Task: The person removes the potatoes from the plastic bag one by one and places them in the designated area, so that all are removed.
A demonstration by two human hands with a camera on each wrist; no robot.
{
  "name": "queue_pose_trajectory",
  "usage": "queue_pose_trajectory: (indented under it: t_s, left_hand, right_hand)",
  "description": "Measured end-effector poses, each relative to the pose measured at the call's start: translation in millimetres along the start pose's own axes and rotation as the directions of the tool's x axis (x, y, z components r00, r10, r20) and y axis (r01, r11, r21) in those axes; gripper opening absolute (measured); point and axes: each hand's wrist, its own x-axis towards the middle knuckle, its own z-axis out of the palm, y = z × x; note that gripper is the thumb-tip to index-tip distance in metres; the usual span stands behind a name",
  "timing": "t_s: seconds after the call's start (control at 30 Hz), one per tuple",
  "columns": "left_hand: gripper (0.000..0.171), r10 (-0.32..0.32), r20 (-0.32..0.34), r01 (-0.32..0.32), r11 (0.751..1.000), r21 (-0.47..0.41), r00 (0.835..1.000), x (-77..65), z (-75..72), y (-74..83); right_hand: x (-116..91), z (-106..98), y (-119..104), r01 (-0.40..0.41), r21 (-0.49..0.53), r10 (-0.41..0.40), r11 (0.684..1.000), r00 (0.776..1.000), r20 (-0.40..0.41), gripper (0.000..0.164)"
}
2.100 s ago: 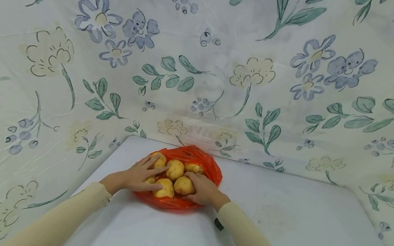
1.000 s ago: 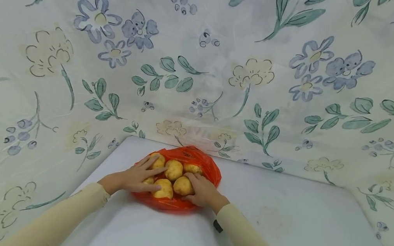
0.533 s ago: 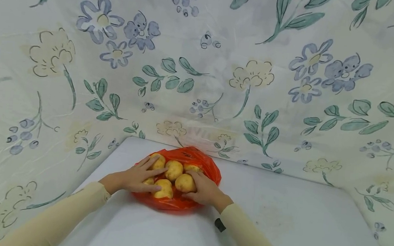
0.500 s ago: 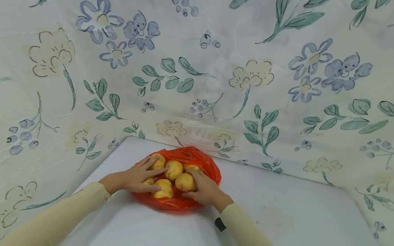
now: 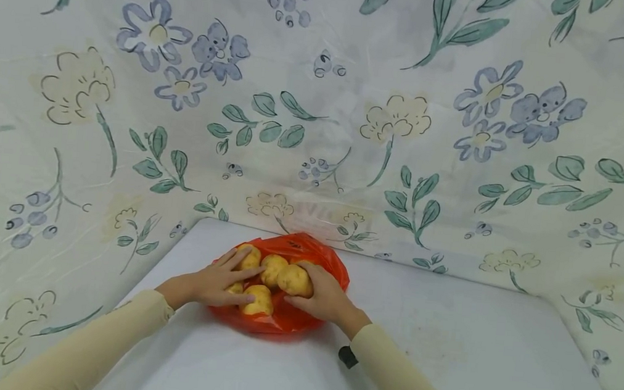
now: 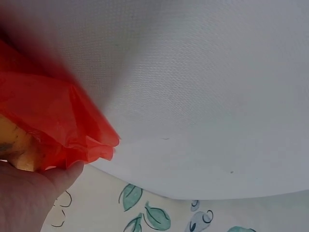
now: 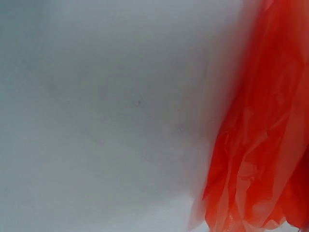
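The right hand (image 5: 325, 295) grips one potato (image 5: 296, 280) between curled fingers and thumb at the mouth of a red plastic bag (image 5: 333, 271), while the left hand (image 5: 214, 284) lies with its fingers spread wide across other potatoes (image 5: 258, 302) on the bag's left side. The bag rests by the far edge of the white worktop (image 5: 444, 343), toward its far left corner, and small dark marks on its far side, perhaps print, are too small to read.
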Motion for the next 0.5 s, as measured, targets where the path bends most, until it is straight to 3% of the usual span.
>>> queue_pose_trajectory:
  t_s: [0.5]
  left_hand:
    - [0.075, -0.014, 0.009, 0.014, 1.0, -0.019, 1.0, 1.1, 1.6, -1.6]
  right_hand:
    - [-1.2, -5.9, -7.7, 0.028, 0.096, -0.022, 0.995, 0.998, -0.06, 0.071]
